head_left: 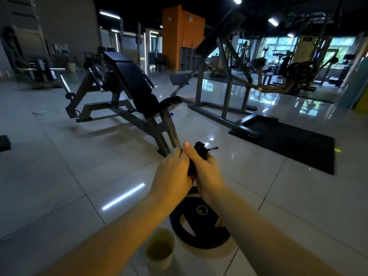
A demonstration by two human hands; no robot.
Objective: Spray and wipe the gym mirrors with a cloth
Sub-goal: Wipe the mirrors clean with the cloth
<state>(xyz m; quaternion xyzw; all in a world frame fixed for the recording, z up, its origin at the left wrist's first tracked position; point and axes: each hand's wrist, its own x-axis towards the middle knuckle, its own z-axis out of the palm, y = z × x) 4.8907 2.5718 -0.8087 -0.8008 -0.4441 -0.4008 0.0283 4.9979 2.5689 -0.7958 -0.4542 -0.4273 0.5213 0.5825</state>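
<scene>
My left hand and right hand grip the spray bottle above the weight plate. Probably light and slick, so hold its neck.

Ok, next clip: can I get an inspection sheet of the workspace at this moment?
Surface: glossy tiled floor, ceiling lights reflected.
Job's things: black object, possibly a spray head, in both hands; cloth and mirror not made out.
Clutter: weight plate and pale cup on the floor beneath the arms.
Hands: left hand and right hand both grip the black object.
Cables: nothing seen.
Surroundings: incline bench, grey frame, black mat, far windows.
</scene>
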